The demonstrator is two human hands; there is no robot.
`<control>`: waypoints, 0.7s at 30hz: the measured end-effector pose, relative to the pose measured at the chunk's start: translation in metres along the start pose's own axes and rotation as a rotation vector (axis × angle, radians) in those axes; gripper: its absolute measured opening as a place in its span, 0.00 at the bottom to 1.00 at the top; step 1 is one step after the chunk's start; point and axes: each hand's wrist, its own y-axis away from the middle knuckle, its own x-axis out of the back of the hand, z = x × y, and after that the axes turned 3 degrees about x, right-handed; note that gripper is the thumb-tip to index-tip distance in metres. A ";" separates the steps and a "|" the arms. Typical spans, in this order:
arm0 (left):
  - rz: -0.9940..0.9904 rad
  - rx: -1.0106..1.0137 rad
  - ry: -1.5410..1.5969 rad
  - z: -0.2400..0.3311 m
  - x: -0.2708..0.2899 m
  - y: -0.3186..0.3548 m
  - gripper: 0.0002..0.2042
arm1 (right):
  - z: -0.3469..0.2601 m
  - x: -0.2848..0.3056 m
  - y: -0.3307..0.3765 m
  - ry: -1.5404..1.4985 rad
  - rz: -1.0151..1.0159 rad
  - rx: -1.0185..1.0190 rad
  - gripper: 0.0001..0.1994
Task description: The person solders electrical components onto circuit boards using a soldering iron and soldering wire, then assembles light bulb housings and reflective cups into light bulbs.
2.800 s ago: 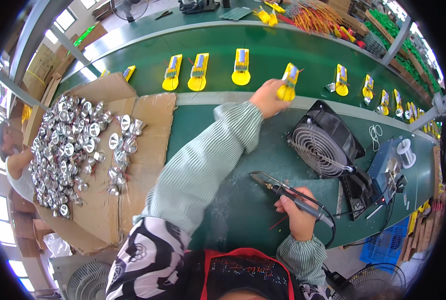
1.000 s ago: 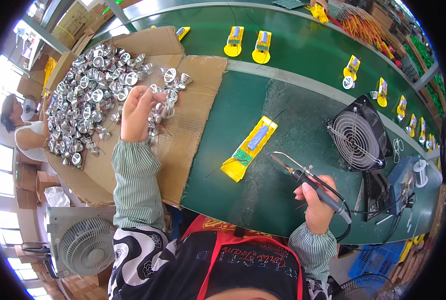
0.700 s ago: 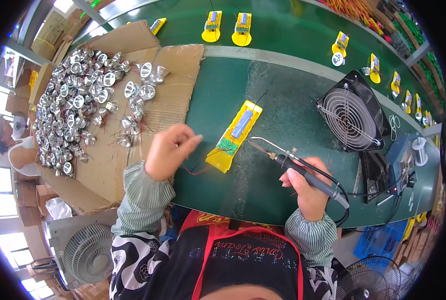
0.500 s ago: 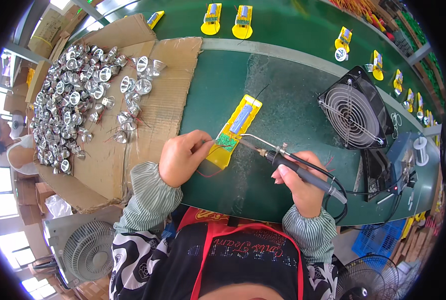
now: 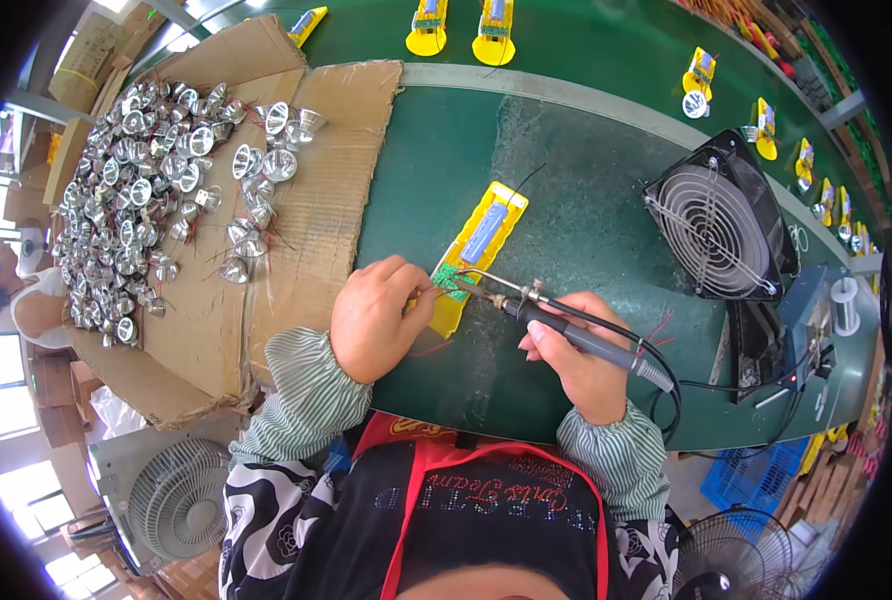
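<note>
A yellow plastic housing (image 5: 448,317) lies aslant on the green bench, with a blue cylindrical battery (image 5: 485,232) and a green circuit board (image 5: 450,279) in it. My left hand (image 5: 379,318) is at the board's left edge, thumb and fingers pinched on what looks like a thin wire, mostly hidden by the fingertips. My right hand (image 5: 578,360) grips a soldering iron (image 5: 588,341) by its dark handle. The iron's tip reaches the circuit board, and a thin bent metal tube (image 5: 501,280) clamped to the iron ends there too. A black wire rises from the housing's far end.
Many silver reflector cups (image 5: 131,190) with wires fill a cardboard box (image 5: 331,180) on the left. A square fan (image 5: 711,225) stands at right, near a solder spool (image 5: 844,291). More yellow housings (image 5: 494,32) line the far strip. A person (image 5: 31,285) is at far left.
My right hand has moved left with the soldering iron, bringing its tip onto the board. My left hand has shifted slightly right, closer to the board.
</note>
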 end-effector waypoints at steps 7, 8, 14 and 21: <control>-0.011 -0.018 -0.006 -0.002 0.000 -0.001 0.03 | 0.002 -0.003 -0.002 0.006 0.005 -0.012 0.08; -0.010 -0.022 0.000 -0.002 0.000 -0.001 0.03 | 0.003 -0.003 -0.003 0.007 0.006 -0.012 0.08; -0.022 -0.007 0.008 -0.002 0.001 -0.001 0.03 | 0.004 -0.003 -0.003 0.046 -0.004 0.004 0.08; -0.026 -0.009 0.016 -0.002 0.001 -0.001 0.03 | -0.006 0.003 0.000 0.001 0.057 0.002 0.07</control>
